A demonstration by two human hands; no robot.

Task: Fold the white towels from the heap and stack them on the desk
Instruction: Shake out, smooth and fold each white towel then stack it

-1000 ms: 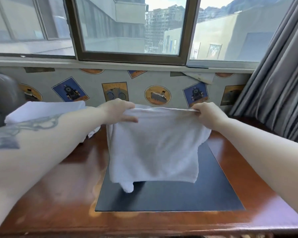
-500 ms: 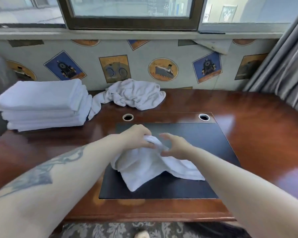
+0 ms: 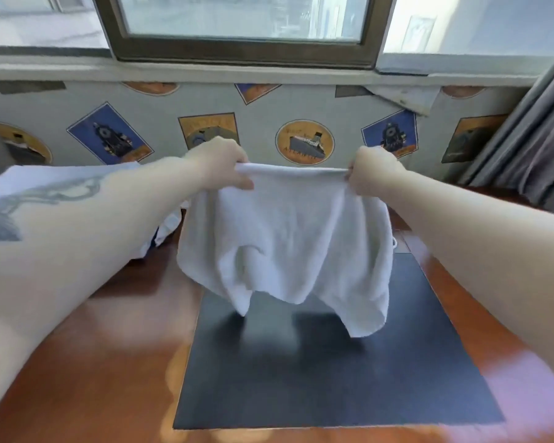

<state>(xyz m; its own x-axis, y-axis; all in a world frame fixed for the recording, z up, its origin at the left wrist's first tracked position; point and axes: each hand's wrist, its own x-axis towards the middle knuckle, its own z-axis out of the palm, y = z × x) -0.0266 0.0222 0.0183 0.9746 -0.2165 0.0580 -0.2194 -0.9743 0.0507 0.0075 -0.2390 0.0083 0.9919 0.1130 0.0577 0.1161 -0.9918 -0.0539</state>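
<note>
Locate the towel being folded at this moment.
In the head view the towel hangs mid-frame above the black desk mat, its top edge gripped by the left hand and right hand.

2 hands (image 3: pixel 218 164) (image 3: pixel 373 174), 1 held towel (image 3: pixel 288 238), 1 towel stack (image 3: pixel 61 177), 1 black mat (image 3: pixel 333 372), 1 tabletop (image 3: pixel 109 362).

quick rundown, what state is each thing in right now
white terry towel: held up by its top edge, hanging unfolded over the black desk mat
left hand: grip on the towel's left corner
right hand: grip on the right corner
stacked white towels: folded, mostly hidden by the left arm
</note>
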